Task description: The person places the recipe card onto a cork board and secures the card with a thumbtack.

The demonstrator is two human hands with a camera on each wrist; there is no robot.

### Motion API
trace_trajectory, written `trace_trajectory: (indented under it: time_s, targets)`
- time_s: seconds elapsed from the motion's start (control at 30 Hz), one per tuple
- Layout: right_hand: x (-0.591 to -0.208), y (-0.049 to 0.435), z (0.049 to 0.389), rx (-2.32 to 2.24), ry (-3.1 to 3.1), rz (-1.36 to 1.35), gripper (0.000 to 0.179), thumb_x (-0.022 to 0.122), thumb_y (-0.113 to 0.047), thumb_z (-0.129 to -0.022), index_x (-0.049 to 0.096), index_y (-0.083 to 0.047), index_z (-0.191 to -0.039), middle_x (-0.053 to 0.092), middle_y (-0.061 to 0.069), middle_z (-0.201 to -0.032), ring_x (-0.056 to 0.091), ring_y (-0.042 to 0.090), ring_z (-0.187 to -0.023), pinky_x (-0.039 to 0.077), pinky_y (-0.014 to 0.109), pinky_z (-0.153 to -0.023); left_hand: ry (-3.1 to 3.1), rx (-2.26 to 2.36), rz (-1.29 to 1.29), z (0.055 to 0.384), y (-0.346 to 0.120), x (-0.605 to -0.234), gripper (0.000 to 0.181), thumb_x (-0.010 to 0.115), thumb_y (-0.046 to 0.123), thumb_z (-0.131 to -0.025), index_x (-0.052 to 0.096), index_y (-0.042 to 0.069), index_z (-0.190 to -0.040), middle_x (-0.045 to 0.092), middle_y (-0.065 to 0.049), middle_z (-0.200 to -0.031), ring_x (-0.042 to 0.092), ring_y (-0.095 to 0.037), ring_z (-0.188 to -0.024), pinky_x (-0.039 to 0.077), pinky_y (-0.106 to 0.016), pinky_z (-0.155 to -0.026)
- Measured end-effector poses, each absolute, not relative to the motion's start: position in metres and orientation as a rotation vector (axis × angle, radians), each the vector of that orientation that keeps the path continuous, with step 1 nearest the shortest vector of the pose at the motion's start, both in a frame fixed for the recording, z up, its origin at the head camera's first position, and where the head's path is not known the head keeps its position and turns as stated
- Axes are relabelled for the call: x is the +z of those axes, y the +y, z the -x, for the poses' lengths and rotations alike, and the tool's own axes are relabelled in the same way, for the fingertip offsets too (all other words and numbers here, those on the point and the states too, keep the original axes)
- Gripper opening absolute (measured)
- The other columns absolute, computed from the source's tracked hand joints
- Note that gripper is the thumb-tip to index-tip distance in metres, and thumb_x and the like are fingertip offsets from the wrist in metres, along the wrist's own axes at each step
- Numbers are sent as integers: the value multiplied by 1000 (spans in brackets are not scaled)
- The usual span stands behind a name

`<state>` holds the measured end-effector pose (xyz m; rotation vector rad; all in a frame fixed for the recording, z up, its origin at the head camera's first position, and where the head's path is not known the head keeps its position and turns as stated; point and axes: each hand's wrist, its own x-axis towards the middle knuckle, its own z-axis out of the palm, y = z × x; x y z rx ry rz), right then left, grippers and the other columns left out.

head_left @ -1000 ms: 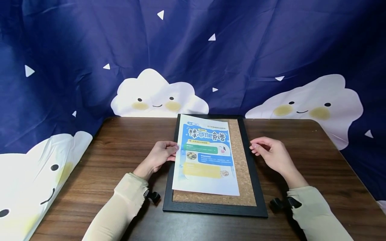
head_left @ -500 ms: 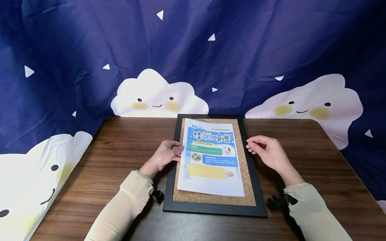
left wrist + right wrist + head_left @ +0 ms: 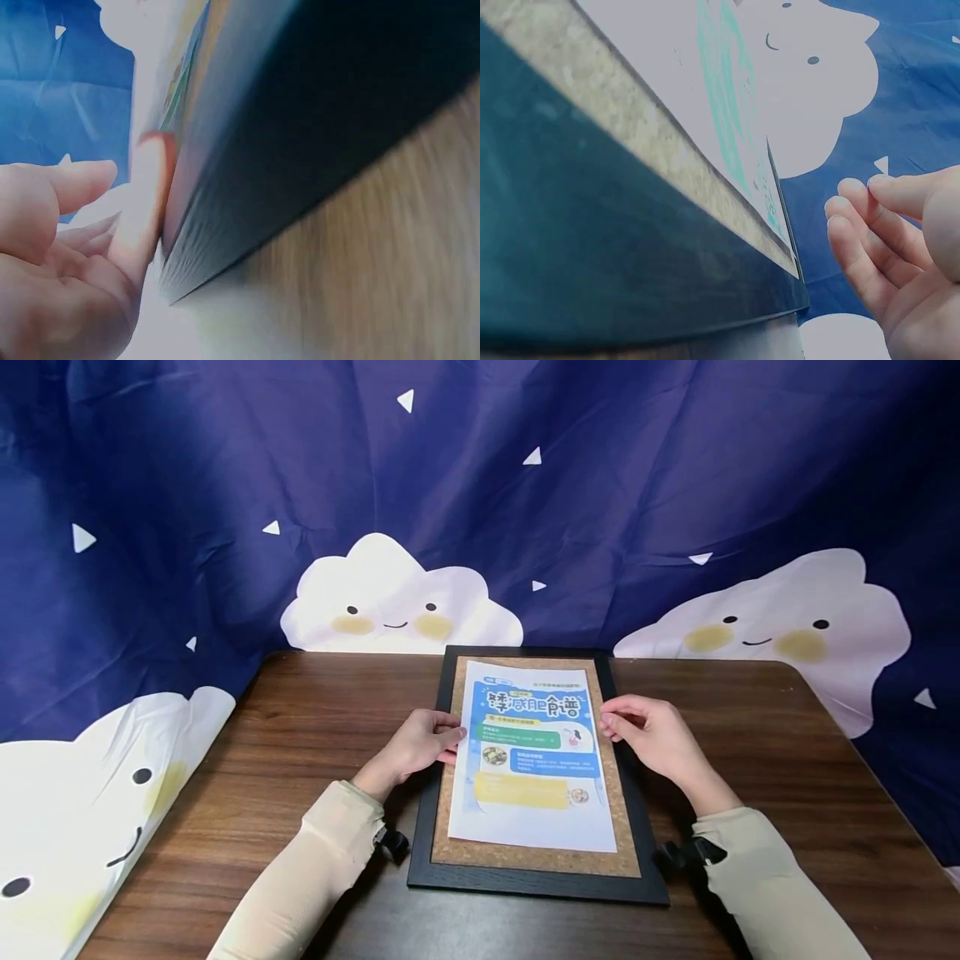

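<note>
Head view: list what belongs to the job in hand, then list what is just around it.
Job in hand:
Black-framed corkboard
Printed sheet, over the cork
Left hand, at the sheet's left edge
Right hand, near its right edge

Just around:
Wooden table underneath
Blue cloud-print backdrop
Black device on the left wrist

On the white rectangular paper sheet (image 3: 532,835), we can read the Chinese characters 减肥食谱 in the large printed title (image 3: 534,704); the stylised lettering at the title's left end we cannot make out for certain. Below it, we see smaller print on the slim yellow label (image 3: 512,721), the rounded green banner (image 3: 519,737) and the rounded blue banner (image 3: 555,762), all too fine for us to read. In both wrist views, the sheet's print is illegible to us.
</note>
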<state>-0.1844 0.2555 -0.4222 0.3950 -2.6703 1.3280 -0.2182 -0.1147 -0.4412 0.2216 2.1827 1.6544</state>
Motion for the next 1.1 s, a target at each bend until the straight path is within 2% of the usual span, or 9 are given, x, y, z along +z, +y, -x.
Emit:
trace_trajectory:
  time_s: [0.1, 0.27, 0.33, 0.47, 0.63, 0.73, 0.87, 1.0, 1.1]
  targets:
    - [-420, 253, 186, 1323, -2690, -390, 17, 67, 3, -104, 74, 9, -118, 79, 22, -103, 73, 12, -82, 64, 24, -76, 2267, 1602, -268, 216, -117, -438, 38, 60, 0, -108, 58, -17, -143, 76, -30, -117, 81, -27, -95, 67, -34, -81]
    - [-418, 247, 190, 1319, -2709, -389, 18, 67, 0, -105, 75, 9, -119, 79, 22, -105, 75, 22, -85, 65, 27, -76, 2505, 1443, -352, 210, -119, -432, 30, 65, 2, -106, 67, -10, -134, 78, -19, -106, 79, -20, -88, 67, -32, -78]
    - [-417, 244, 192, 1323, -2724, -383, 20, 67, -1, -105, 74, 9, -122, 79, 22, -108, 75, 25, -87, 64, 25, -77, 2598, 1340, -410, 208, -121, -430, 29, 66, 6, -106, 70, -6, -132, 78, -14, -107, 76, -17, -91, 65, -32, -82]
    - [-416, 238, 197, 1320, -2742, -398, 21, 67, -3, -106, 74, 9, -123, 79, 23, -109, 76, 28, -88, 63, 21, -76, 2700, 1158, -553, 206, -124, -428, 28, 68, 11, -107, 72, 0, -131, 77, -11, -118, 73, -19, -103, 61, -38, -92]
    - [-416, 232, 206, 1305, -2750, -415, 20, 67, -3, -106, 75, 7, -121, 80, 20, -105, 75, 28, -86, 59, 18, -73, 2769, 922, -770, 205, -125, -430, 32, 70, 14, -106, 70, 0, -135, 69, -15, -134, 66, -29, -123, 55, -46, -106]
    - [-416, 226, 211, 1337, -2747, -422, 19, 68, -4, -106, 76, 7, -119, 80, 18, -101, 74, 27, -84, 58, 18, -71, 2784, 774, -878, 205, -124, -432, 40, 72, 18, -105, 66, 0, -140, 62, -18, -148, 55, -36, -141, 47, -51, -118]
    - [-418, 219, 216, 1376, -2741, -420, 18, 69, -4, -105, 76, 7, -118, 79, 17, -97, 73, 24, -81, 58, 21, -71, 2740, 648, -952, 203, -123, -435, 54, 72, 25, -106, 58, -1, -151, 47, -21, -164, 38, -39, -157, 38, -53, -127]
    - [-419, 214, 221, 1395, -2753, -412, 20, 68, -4, -106, 76, 6, -120, 79, 17, -99, 73, 20, -82, 60, 23, -72, 2705, 549, -979, 201, -122, -436, 64, 70, 30, -108, 49, -2, -159, 38, -21, -171, 33, -38, -162, 36, -52, -129]
    - [-419, 210, 223, 1415, -2762, -419, 21, 67, -5, -107, 76, 6, -122, 80, 18, -102, 73, 21, -83, 61, 24, -74, 2708, 501, -977, 200, -121, -435, 66, 69, 31, -108, 47, -3, -160, 37, -21, -172, 33, -37, -162, 35, -52, -130]
